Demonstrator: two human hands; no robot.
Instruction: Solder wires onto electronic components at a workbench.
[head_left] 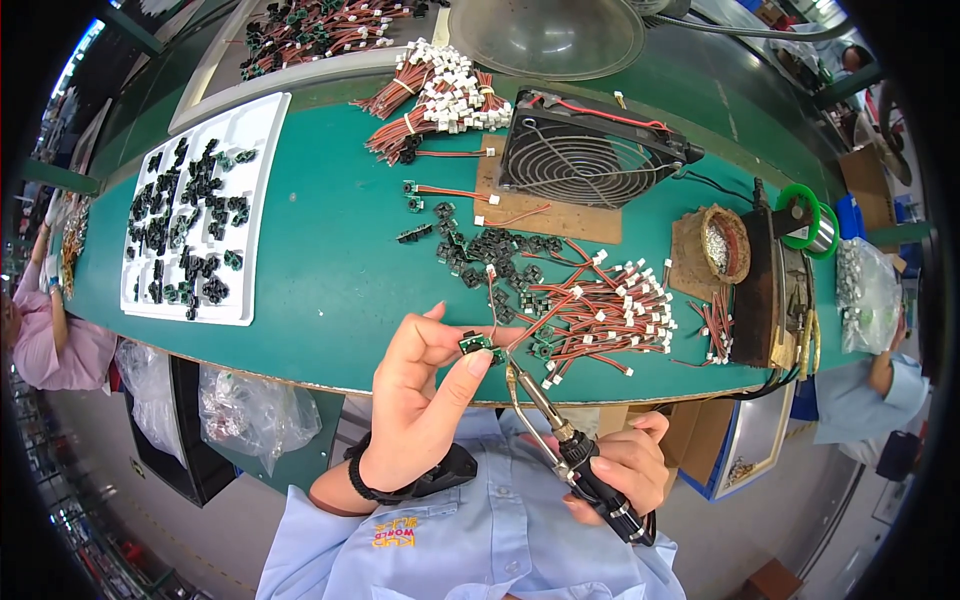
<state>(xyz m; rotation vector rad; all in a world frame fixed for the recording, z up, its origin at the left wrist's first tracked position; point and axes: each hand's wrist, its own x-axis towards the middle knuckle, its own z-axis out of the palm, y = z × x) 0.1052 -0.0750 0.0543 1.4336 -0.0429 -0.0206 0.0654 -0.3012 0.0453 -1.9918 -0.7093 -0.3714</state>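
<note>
Between the thumb and fingers of my left hand [418,385] is a small green circuit board [474,343] with a black component on it. Thin wires with a white connector [491,271] run up from beside those fingers. Wrapped round the black handle of a soldering iron [577,447] is my right hand [632,465]. A thin metal tube runs along the iron, and its tip meets the board's right edge; whether they touch I cannot tell. Just beyond lie a pile of red and black wires with white connectors [610,310] and several loose black-and-green boards [490,245].
At the left a white tray [262,220] holds more small boards. A black fan [590,150] stands on brown board at the back. Bundled wires [440,95] lie behind. To the right are a round tin [725,245] and a green solder spool [800,215]. Other people sit at both sides.
</note>
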